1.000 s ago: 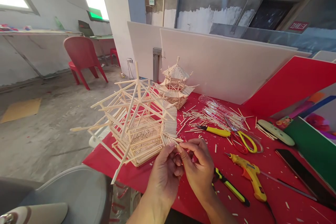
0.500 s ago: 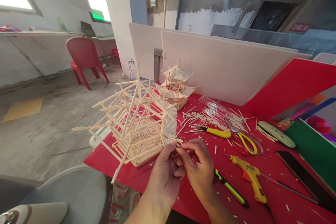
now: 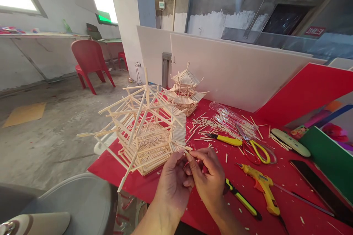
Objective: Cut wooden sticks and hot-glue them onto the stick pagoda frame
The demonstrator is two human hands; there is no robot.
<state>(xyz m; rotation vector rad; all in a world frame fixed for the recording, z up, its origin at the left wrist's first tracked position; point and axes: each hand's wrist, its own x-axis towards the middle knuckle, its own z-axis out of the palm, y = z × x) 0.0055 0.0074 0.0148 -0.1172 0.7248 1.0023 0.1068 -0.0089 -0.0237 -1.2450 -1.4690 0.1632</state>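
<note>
**First speaker:** Where are the hands, and what do they hold?

**Second speaker:** They meet over the near middle of a red bench (image 3: 154, 187). The left hand (image 3: 172, 181) and the right hand (image 3: 208, 180) have their fingertips pressed together. They are pinching a short stick (image 3: 190, 151) against the lowest row of sticks on a large stick-built roof frame (image 3: 146, 128). The fingers hide most of the short stick.

**First speaker:** Where does the frame sit?

**Second speaker:** It sits tilted at the bench's left edge. Several long spars jut past that edge, over the floor. A smaller finished stick pagoda (image 3: 185, 88) stands behind it, near the far edge.

**First speaker:** What could go wrong from here?

**Second speaker:** As I judge it, there are three risks.
- **Breakage:** The frame is open and slender, so a hard push on the row could snap a thin stick or pop a joint.
- **Sliding off:** So much of the frame overhangs that a sideways nudge could slide it off the left edge.
- **Losing the piece:** The short stick is tiny. It could slip from the pinch and be lost among the loose sticks (image 3: 204, 123) scattered behind the hands.

**First speaker:** Is anything hazardous close to the wrists?

**Second speaker:** A yellow-and-black utility knife (image 3: 242, 200) lies just beside the right wrist. A yellow hot glue gun (image 3: 263, 187) lies near it, towards the bench's right side. A wrist drawn back carelessly could catch either one. I cannot tell whether the blade is out or whether the gun is hot.
</note>
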